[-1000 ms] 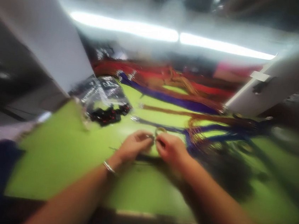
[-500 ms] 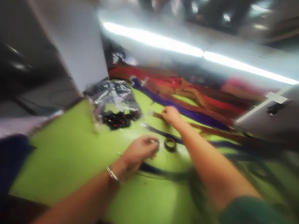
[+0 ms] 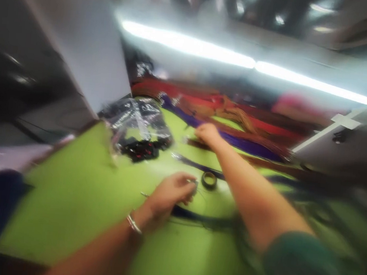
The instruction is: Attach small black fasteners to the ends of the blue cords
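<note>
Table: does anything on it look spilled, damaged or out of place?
Nothing clearly stands out on the table. The black parts bunched at the near end of the bag might look like a spill, but blur hides whether they are inside or loose.

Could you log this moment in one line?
left hand: pinching small part | right hand: by brown wires | tape roll: on green table

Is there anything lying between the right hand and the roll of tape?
Yes. Two wire bundles cross between the right hand and the roll of tape: first the brown bundle, nearest the hand, then the dark blue bundle, beside the roll. Blur hides whether the blue one touches it.
</note>
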Available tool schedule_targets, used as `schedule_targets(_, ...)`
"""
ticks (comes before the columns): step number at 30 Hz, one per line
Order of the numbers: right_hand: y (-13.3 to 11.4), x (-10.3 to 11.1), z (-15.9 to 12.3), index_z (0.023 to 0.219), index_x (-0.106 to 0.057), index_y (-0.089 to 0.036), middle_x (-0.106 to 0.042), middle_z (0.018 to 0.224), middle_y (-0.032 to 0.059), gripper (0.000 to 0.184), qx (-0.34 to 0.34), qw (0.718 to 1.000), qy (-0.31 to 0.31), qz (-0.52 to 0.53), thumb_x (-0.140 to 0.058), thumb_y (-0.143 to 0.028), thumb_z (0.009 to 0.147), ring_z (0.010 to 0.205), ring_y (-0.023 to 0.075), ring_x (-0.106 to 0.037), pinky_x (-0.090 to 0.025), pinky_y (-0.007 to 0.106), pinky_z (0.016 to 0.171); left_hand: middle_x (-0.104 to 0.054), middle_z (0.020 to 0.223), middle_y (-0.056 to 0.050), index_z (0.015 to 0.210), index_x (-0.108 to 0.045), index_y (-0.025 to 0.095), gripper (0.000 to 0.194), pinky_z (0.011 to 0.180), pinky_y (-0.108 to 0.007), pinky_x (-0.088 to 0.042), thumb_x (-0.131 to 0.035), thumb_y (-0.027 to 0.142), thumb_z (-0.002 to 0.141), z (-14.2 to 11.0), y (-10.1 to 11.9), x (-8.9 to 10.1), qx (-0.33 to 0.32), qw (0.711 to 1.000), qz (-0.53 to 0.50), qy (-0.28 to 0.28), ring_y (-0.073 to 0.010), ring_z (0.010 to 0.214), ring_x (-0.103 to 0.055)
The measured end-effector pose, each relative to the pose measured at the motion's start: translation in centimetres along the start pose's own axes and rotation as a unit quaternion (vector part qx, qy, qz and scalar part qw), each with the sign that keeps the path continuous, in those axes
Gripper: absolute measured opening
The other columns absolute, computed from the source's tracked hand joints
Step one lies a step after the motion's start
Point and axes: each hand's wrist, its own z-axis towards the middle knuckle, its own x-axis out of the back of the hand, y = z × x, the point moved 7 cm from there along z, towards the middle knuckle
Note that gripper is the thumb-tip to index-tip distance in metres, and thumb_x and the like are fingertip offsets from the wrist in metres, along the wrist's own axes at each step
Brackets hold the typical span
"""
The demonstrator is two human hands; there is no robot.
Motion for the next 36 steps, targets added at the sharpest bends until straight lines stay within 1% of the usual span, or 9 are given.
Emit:
schedule_targets(6, 0.6, 6.2, -3.2, 0.075, -0.055, -0.014, -0.063, 0.067, 0.0014, 0.013, -0.008, 0.981, 0.059, 0.187, -0.052, -0.023, 0.084, 0.050, 0.0038, -0.052, -0.048, 0.017, 0.053, -0.059, 0.073, -0.001, 0.098, -0.059, 0.014, 0.037, 0.056, -0.022, -0.041, -0.072, 0.033, 0.069, 0.0, 0.0, -0.1, -0.001, 1.000, -0.004, -0.006, -0.0088, 0.058, -0.055)
schedule_targets(9, 0.5, 9.2, -7.0, 0.078, -0.058, -0.014, -0.063, 0.069, 0.0002, 0.014, 0.034, 0.943, 0.080, 0.322, -0.061, -0.027, 0.078, 0.050, 0.0031, -0.051, -0.046, 0.015, 0.051, -0.061, 0.075, -0.001, 0.099, -0.058, 0.016, 0.037, 0.057, -0.021, -0.041, -0.073, 0.031, 0.069, 0.1, -0.1, -0.3, 0.001, 0.999, -0.041, -0.015, -0.0090, 0.061, -0.056)
schedule_targets(11, 0.3, 9.8, -10.6, 0.081, -0.062, -0.014, -0.064, 0.069, 0.0002, 0.018, 0.055, 0.933, 0.064, 0.350, -0.067, -0.029, 0.072, 0.052, 0.0040, -0.052, -0.045, 0.016, 0.049, -0.063, 0.078, -0.003, 0.100, -0.058, 0.016, 0.038, 0.059, -0.021, -0.042, -0.074, 0.029, 0.068, 0.2, -0.4, -0.5, 0.006, 0.997, -0.072, -0.015, -0.0095, 0.064, -0.058)
schedule_targets(15, 0.7, 7.3, -17.4, 0.080, -0.066, -0.013, -0.063, 0.064, 0.0002, 0.021, 0.026, 0.947, 0.006, 0.319, -0.068, -0.030, 0.068, 0.049, 0.0067, -0.051, -0.043, 0.019, 0.045, -0.065, 0.080, -0.005, 0.101, -0.057, 0.015, 0.037, 0.062, -0.021, -0.043, -0.074, 0.024, 0.068, 0.0, -0.6, -1.5, 0.013, 0.994, -0.102, -0.026, -0.0103, 0.067, -0.058)
schedule_targets(19, 0.9, 3.7, -21.0, 0.069, -0.067, -0.013, -0.058, 0.054, -0.0016, 0.014, 0.038, 0.981, 0.012, 0.192, -0.062, -0.026, 0.071, 0.047, 0.0064, -0.046, -0.037, 0.019, 0.047, -0.067, 0.086, -0.006, 0.107, -0.059, 0.015, 0.040, 0.064, -0.022, -0.044, -0.072, 0.022, 0.070, -0.5, -0.5, -2.6, 0.018, 0.994, -0.099, -0.044, -0.0109, 0.070, -0.059)
schedule_targets(22, 0.5, 2.5, -21.9, 0.065, -0.066, -0.015, -0.060, 0.058, -0.0017, 0.014, 0.095, 0.989, 0.070, 0.090, -0.059, -0.023, 0.073, 0.053, 0.0066, -0.046, -0.034, 0.019, 0.053, -0.067, 0.088, -0.006, 0.108, -0.062, 0.014, 0.040, 0.067, -0.022, -0.045, -0.072, 0.021, 0.070, -0.6, -0.6, -2.8, 0.021, 0.994, -0.097, -0.043, -0.0101, 0.071, -0.059)
schedule_targets(25, 0.8, 1.9, -22.2, 0.062, -0.063, -0.016, -0.058, 0.057, -0.0021, 0.016, 0.105, 0.989, 0.107, 0.020, -0.056, -0.023, 0.075, 0.053, 0.0070, -0.043, -0.031, 0.020, 0.053, -0.068, 0.089, -0.007, 0.106, -0.064, 0.013, 0.037, 0.070, -0.023, -0.046, -0.072, 0.019, 0.070, -0.4, -0.9, -2.7, 0.019, 0.993, -0.099, -0.053, -0.0101, 0.072, -0.059)
schedule_targets(30, 1.2, 1.9, -22.3, 0.060, -0.058, -0.018, -0.057, 0.057, -0.0021, 0.016, 0.101, 0.988, 0.115, -0.017, -0.055, -0.023, 0.074, 0.054, 0.0086, -0.044, -0.030, 0.021, 0.053, -0.068, 0.092, -0.009, 0.107, -0.064, 0.013, 0.037, 0.073, -0.025, -0.047, -0.071, 0.020, 0.072, -0.1, -1.4, -2.6, 0.019, 0.993, -0.098, -0.066, -0.0123, 0.076, -0.060)
schedule_targets(36, 0.7, 1.7, -22.6, 0.062, -0.056, -0.019, -0.061, 0.065, 0.0001, 0.014, 0.133, 0.978, 0.119, -0.103, -0.054, -0.023, 0.075, 0.058, 0.0110, -0.046, -0.027, 0.023, 0.054, -0.067, 0.087, -0.007, 0.102, -0.064, 0.013, 0.037, 0.070, -0.023, -0.048, -0.074, 0.021, 0.067, -0.3, -1.3, -2.4, 0.031, 0.996, -0.082, -0.036, -0.0118, 0.074, -0.061)
